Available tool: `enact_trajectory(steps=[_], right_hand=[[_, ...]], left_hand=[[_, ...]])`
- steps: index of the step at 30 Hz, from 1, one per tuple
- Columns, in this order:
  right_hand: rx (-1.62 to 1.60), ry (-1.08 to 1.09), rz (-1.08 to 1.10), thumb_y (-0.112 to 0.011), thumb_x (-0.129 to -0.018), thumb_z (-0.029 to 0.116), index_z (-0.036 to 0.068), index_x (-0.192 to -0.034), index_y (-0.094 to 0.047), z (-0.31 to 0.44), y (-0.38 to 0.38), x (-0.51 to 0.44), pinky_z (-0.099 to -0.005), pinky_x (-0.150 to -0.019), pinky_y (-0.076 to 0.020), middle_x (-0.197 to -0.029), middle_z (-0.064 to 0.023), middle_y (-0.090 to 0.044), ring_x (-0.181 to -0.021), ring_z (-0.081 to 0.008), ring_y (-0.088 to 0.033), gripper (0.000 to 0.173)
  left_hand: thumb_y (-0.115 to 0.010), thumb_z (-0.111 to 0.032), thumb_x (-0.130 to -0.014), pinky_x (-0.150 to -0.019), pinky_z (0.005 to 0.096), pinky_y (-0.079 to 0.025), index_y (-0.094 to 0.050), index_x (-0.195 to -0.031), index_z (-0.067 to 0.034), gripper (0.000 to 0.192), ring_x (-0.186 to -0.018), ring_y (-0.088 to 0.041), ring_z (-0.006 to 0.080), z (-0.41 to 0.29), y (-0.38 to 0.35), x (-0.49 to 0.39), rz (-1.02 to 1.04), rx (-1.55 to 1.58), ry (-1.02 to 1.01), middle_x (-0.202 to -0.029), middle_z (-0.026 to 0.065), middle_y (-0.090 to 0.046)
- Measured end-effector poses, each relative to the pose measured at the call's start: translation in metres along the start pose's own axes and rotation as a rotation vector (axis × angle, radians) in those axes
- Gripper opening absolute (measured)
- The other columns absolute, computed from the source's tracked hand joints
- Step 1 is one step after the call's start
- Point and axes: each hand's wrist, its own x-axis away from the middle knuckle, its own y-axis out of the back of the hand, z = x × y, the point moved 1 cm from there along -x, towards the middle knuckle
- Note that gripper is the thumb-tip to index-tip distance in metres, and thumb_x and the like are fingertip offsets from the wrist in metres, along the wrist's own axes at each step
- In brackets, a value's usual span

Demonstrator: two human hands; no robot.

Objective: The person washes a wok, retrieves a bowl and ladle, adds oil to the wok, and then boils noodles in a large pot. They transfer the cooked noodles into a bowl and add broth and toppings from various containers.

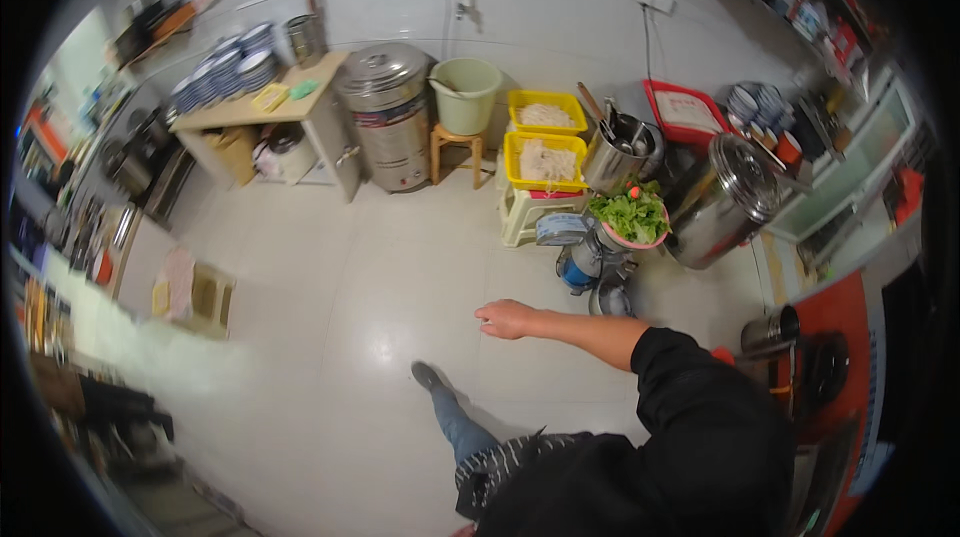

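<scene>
My right hand (508, 319) hangs above the tiled floor (390, 289), its fingers loosely curled and a small gap at the tips. Nothing shows in it. Nearest to it are a metal bowl (612, 298) on the floor and an electric grinding machine (581, 265) with a blue band. Over that machine, a pink-rimmed basin holds leafy greens (628, 213) with a small orange-red item on top. A sliver of skin at the bottom edge, beside my striped apron (499, 466), may be my left hand; too little of it shows to tell.
Two yellow baskets (511, 162) of pale noodle-like food stand on stools by the wall. A pale green bucket (466, 106) sits on a wooden stool beside a steel urn (390, 117). Stacked bowls (225, 68) occupy a table (319, 91). At right stands a tall lidded steel pot (712, 218).
</scene>
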Motion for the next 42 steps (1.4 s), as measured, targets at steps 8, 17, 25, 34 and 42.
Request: enact_trajectory(steps=[8, 17, 25, 34, 42], right_hand=[[-0.106, -0.512, 0.086, -0.060, -0.087, 0.027, 0.003, -0.104, -0.063, -0.158, 0.059, -0.034, -0.0507, -0.085, -0.0490, -0.104, -0.0217, -0.067, -0.099, -0.0419, -0.062, 0.030], [-0.369, -0.509, -0.654, -0.066, -0.086, 0.018, 0.001, -0.101, -0.058, -0.346, 0.268, -0.305, -0.0480, -0.080, -0.0494, -0.098, -0.0216, -0.064, -0.093, -0.0423, -0.061, 0.025], [-0.068, -0.325, -0.679, -0.069, -0.081, 0.016, 0.007, -0.118, -0.057, -0.562, 0.427, -0.619, -0.0467, -0.089, -0.0510, -0.115, -0.0150, -0.058, -0.105, -0.0371, -0.060, 0.040], [-0.207, -0.204, -0.792, -0.066, -0.074, 0.005, 0.007, -0.083, -0.056, -0.559, 0.498, -0.552, -0.0428, -0.072, -0.0514, -0.086, -0.0100, -0.057, -0.082, -0.0330, -0.060, 0.014], [-0.359, -0.108, -0.700, -0.064, -0.076, 0.003, 0.005, -0.090, -0.057, -0.493, 0.529, -0.550, -0.0419, -0.074, -0.0516, -0.090, -0.0113, -0.059, -0.091, -0.0354, -0.061, 0.016]], left_hand=[[-0.057, -0.043, -0.096, -0.056, 0.0352, -0.052, -0.066, -0.097, -0.003, 0.041, -0.064, -0.061, 0.0185, -0.372, 0.156, -0.274, -0.116, -0.540, -0.435, -0.078, 0.0086, -0.065], [-0.057, -0.062, -0.091, -0.069, 0.0397, -0.056, -0.056, -0.127, 0.001, 0.072, -0.084, -0.066, 0.0252, -1.108, -0.001, -0.376, 0.257, -0.049, -0.638, -0.108, 0.0134, -0.067], [-0.066, -0.018, -0.081, -0.083, 0.0472, -0.054, -0.035, -0.135, 0.012, 0.069, -0.094, -0.067, 0.0441, -1.298, -0.191, -0.489, 0.191, -1.398, -0.777, -0.098, 0.0308, -0.067], [-0.054, -0.010, -0.088, -0.057, 0.0428, -0.062, -0.030, -0.139, 0.010, 0.060, -0.078, -0.070, 0.0369, -1.357, -0.140, -0.495, 0.549, -0.424, 0.063, -0.101, 0.0251, -0.060], [-0.062, -0.044, -0.095, -0.062, 0.0350, -0.057, -0.053, -0.117, 0.004, 0.053, -0.076, -0.067, 0.0262, -1.329, -0.210, -0.546, 0.765, 0.111, 0.304, -0.096, 0.0180, -0.065]])
